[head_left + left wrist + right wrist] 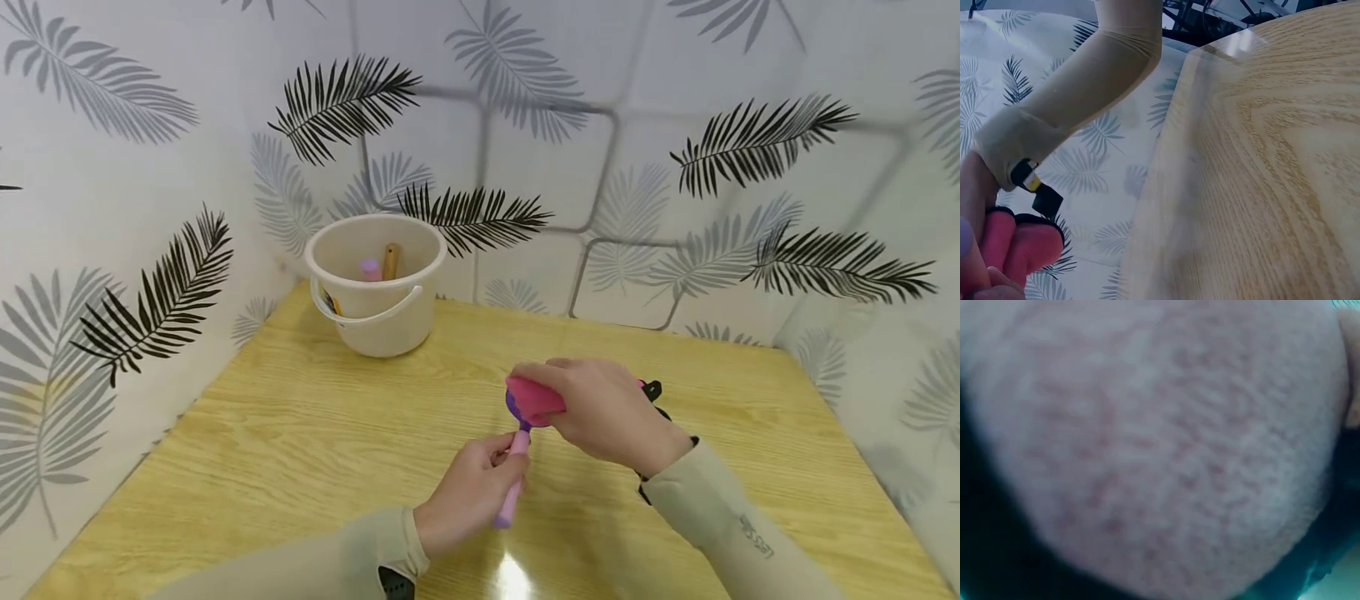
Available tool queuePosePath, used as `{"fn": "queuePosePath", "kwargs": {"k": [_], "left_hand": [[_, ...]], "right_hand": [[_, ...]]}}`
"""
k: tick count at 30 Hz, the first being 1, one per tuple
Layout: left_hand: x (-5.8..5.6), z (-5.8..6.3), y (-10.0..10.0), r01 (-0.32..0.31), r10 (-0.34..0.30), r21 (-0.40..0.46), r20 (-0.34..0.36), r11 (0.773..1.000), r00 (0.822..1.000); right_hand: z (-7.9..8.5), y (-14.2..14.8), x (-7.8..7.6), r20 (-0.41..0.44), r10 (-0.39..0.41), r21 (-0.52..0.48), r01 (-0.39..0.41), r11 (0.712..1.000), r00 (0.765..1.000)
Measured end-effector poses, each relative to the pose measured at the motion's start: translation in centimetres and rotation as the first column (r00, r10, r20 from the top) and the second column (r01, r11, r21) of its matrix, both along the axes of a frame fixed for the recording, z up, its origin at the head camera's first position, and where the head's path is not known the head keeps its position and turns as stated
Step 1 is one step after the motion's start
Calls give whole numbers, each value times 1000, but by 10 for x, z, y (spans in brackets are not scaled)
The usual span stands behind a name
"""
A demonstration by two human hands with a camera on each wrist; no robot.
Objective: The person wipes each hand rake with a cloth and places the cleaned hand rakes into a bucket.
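My left hand [474, 487] grips the pink handle of a utensil [507, 504] with a purple head, held over the table. In my right hand [607, 408] is a pink cloth [534, 400], bunched over the purple head and hiding most of it. The head's exact kind cannot be told under the cloth. In the left wrist view the cloth [1032, 250] shows a black edging beneath my right wrist. Skin fills nearly all of the right wrist view, blurred and close.
A cream bucket [386, 325] with its handle hanging down stands at the table's back left. A pink-ended handle [371, 269] and a wooden handle [391, 261] show inside it. The wood-grain table [300, 450] meets leaf-patterned walls [525, 167] at the back and sides.
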State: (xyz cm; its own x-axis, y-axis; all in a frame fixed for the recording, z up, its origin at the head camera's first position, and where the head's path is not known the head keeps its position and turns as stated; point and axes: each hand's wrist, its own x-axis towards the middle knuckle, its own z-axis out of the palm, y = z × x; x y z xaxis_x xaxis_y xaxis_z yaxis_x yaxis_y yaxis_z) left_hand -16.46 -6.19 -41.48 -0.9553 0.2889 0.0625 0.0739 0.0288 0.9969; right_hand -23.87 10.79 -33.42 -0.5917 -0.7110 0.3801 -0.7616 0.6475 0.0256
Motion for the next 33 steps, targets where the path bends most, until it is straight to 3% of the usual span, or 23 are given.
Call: {"fn": "queuePosePath", "kwargs": {"k": [6,9,13,16,19,22,24,29,33], "left_hand": [[4,0,2,-14,15,26,-25,1000,1000],[5,0,2,-23,24,35,-11,999,1000],[10,13,0,-34,34,18,-10,999,999],[10,14,-1,-34,35,13,-23,999,999],[4,2,1,-13,13,31,-25,999,1000],[4,-2,3,3,-3,25,-30,1000,1000],[4,-2,3,2,-1,30,-27,1000,1000],[1,-1,2,-25,26,41,-22,999,999],[0,1,2,-45,46,44,-23,998,999]], "right_hand": [[-7,10,-11,-47,-108,-52,105,993,993],[-12,9,-5,-49,-81,-63,78,995,996],[-12,3,7,-32,-49,-47,48,998,998],[-11,4,2,-43,-88,-50,86,995,995],[-14,9,-10,-84,-164,-98,156,983,983],[-20,12,-14,-99,-225,-149,209,967,969],[-25,11,-8,-75,-221,-179,205,962,972],[-32,3,12,2,-120,-230,118,966,993],[-34,6,7,75,-146,-292,162,943,986]]}}
